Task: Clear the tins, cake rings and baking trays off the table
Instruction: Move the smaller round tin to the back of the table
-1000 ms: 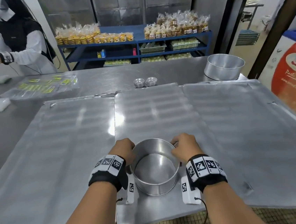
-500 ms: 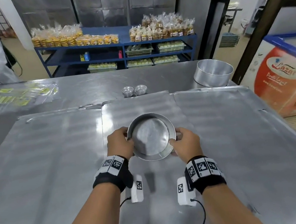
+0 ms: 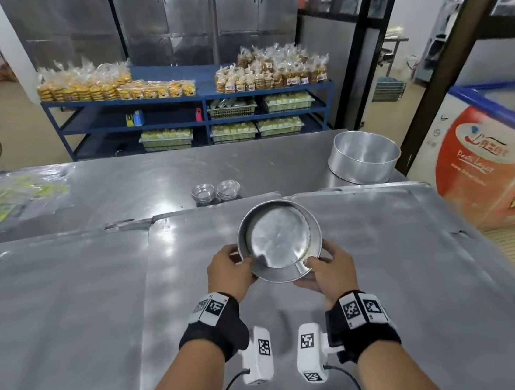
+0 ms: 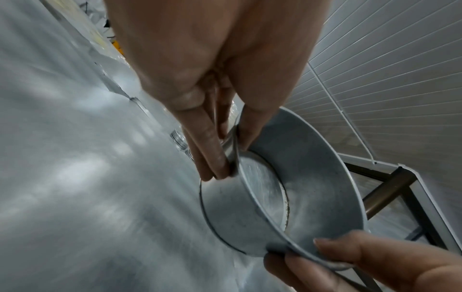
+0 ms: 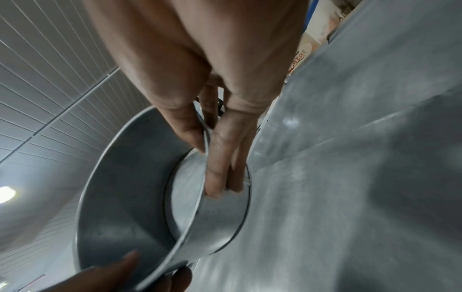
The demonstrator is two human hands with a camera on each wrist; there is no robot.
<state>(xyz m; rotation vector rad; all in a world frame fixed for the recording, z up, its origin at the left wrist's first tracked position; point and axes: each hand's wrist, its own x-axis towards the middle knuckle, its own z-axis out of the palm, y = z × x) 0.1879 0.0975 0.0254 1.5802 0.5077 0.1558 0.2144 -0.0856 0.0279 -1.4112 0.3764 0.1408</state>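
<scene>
Under both hands lies the long stainless steel table, and on it three wide flat aluminium baking trays set edge to edge, reaching left, right and ahead of the wrists. Beyond the right hand and well off to its right stands a big round aluminium cake tin, upright on the table's far corner. Held between the two hands, raised clear of the middle tray, is a smaller round aluminium cake tin, tipped so its open mouth faces the person. The left hand pinches the rim, thumb inside and fingers down the outer wall; the right hand clamps the opposite rim the same way. Ahead of the fingertips, past the tray's far edge, sit two little fluted metal tart cups side by side. I'd say this is the carrying-off step for the small tin. Next comes taking it somewhere off the table, though no set-down spot shows; the big tin, cups and trays remain.
</scene>
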